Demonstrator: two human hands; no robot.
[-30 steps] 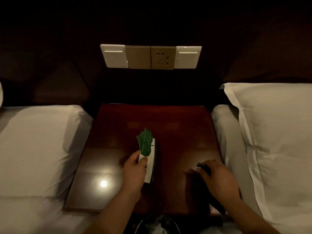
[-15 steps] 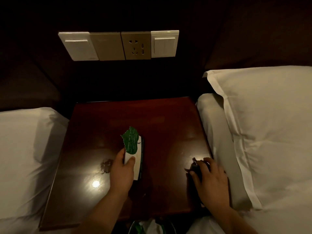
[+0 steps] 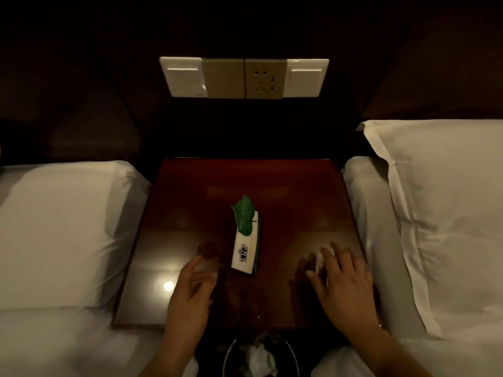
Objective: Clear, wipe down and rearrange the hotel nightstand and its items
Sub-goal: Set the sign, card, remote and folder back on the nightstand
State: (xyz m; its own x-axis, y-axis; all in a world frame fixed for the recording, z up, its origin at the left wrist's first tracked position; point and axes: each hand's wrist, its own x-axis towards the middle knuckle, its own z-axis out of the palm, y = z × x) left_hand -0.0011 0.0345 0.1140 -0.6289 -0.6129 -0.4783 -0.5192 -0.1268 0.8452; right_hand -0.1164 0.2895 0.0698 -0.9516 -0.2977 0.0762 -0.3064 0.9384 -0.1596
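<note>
The dark red wooden nightstand (image 3: 285, 191) stands between two beds. Near its middle is a white card holder with a dark emblem (image 3: 246, 250), and a green leaf-shaped card (image 3: 243, 217) sticks out of its far end. My left hand (image 3: 190, 292) hovers just left of the holder, fingers apart, apart from it and holding nothing. My right hand (image 3: 343, 287) lies flat on the nightstand's right front part. Its fingers cover a small pale object (image 3: 318, 262); what it is and whether I grip it is unclear.
White pillows lie on the left bed (image 3: 60, 227) and the right bed (image 3: 441, 213), tight against the nightstand. A switch and socket panel (image 3: 245, 78) is on the dark wall behind. A round bin (image 3: 231, 355) with crumpled white paper (image 3: 258, 357) sits below the front edge.
My left hand has let go of the card holder and drawn back to its left. A pale object now shows under my right fingers, where a dark one showed before.
</note>
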